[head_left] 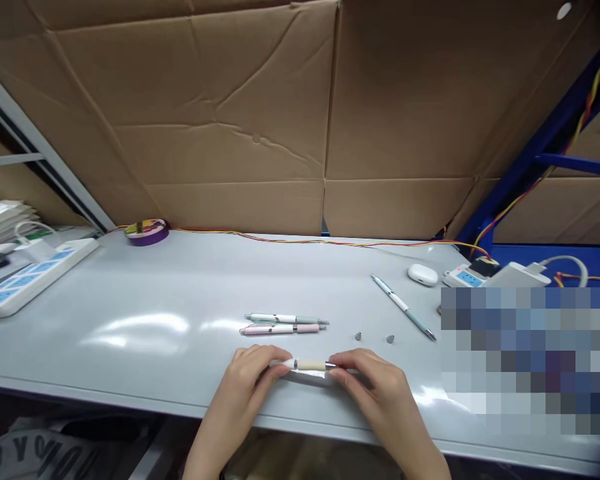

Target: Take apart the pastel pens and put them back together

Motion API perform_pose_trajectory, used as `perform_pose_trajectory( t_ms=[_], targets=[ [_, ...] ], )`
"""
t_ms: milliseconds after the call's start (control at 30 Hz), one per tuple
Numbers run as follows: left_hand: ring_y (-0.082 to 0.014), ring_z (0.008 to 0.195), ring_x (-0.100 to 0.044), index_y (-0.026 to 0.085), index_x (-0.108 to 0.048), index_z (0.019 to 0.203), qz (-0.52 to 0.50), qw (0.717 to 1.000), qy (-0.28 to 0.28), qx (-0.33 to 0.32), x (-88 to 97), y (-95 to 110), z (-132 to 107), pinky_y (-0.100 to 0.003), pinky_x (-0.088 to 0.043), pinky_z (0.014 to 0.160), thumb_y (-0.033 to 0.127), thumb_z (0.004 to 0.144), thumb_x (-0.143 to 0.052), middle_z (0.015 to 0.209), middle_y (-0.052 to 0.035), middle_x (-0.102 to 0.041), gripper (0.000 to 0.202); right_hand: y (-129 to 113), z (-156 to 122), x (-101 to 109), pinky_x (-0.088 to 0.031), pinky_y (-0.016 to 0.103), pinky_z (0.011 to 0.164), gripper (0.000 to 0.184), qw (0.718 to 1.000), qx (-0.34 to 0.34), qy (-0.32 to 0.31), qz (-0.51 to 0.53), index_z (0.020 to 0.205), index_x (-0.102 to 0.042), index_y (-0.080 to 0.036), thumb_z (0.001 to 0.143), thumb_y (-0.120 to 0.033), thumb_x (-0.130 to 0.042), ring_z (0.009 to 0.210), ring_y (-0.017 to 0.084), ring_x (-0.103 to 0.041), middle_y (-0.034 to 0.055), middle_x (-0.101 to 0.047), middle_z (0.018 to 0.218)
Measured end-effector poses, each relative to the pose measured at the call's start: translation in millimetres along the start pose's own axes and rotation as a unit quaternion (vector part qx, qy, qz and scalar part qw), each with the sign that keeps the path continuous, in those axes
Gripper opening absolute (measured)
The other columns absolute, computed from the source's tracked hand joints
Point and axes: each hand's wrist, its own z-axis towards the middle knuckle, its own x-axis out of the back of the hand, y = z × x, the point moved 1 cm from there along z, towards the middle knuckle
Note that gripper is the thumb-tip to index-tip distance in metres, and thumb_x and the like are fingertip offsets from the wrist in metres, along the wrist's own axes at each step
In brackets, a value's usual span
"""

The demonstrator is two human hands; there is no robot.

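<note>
Pen (310, 365) with beige grip at tabletop front edge, pinched at both ends by our left hand (250, 380) and right hand (375, 383) | done, we judge: green pen (286, 319), pink pen (283, 329), blue pen (404, 308) | left: two loose tips (359, 337).

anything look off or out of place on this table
Two small grey cone tips lie loose on the table, apart from any pen. The blue pen lies askew, while the green pen and pink pen lie parallel. Nothing looks spilled or broken.
</note>
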Motion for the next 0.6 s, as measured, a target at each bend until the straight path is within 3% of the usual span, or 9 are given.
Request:
perform_pose_trajectory(
  t_ms=[267, 367, 467, 600],
  targets=[
    [-0.0187, 0.087, -0.060, 0.028, -0.063, 0.092, 0.013, 1.000, -0.004, -0.014, -2.3, 1.9, 0.2, -0.029, -0.048, 0.077, 0.034, 0.095, -0.043, 0.091, 0.0018, -0.068, 0.021, -1.0, 2.5, -4.2, -0.040, 0.025, 0.050, 0.044, 0.994, -0.022, -0.051, -0.095, 0.060, -0.049, -0.021, 0.099, -0.034, -0.032, 0.054, 0.015, -0.052, -0.0009, -0.053, 0.057],
    [-0.0188, 0.087, -0.060, 0.027, -0.063, 0.093, 0.013, 1.000, 0.013, -0.007, -3.9, 2.9, 0.4, -0.028, -0.049, 0.077, 0.034, 0.096, -0.042, 0.093, 0.0010, -0.067, 0.023, -2.2, 3.7, -4.6, -0.046, 0.026, 0.055, 0.028, 0.996, -0.033, -0.038, -0.067, 0.082, -0.059, -0.021, 0.096, -0.037, -0.040, 0.061, 0.016, -0.057, 0.0007, -0.061, 0.068],
    [-0.0191, 0.090, -0.059, 0.028, -0.062, 0.094, 0.009, 1.000, 0.019, 0.002, -4.7, 3.2, 0.8, -0.029, -0.048, 0.079, 0.035, 0.097, -0.039, 0.095, 0.0009, -0.067, 0.024, -2.1, 2.9, -3.9, -0.050, 0.026, 0.070, 0.019, 1.000, -0.010, -0.024, -0.006, 0.108, -0.056, -0.023, 0.092, -0.032, -0.051, 0.080, 0.017, -0.063, 0.0029, -0.067, 0.092],
    [-0.0191, 0.089, -0.059, 0.027, -0.062, 0.094, 0.010, 1.000, 0.001, -0.009, -4.5, 1.8, 1.0, -0.030, -0.047, 0.080, 0.034, 0.097, -0.041, 0.094, 0.0012, -0.066, 0.022, -0.6, 1.7, -3.7, -0.048, 0.025, 0.068, 0.011, 0.999, -0.014, -0.040, -0.005, 0.093, -0.059, -0.024, 0.094, -0.024, -0.048, 0.077, 0.016, -0.062, 0.0006, -0.065, 0.085]
  ],
)
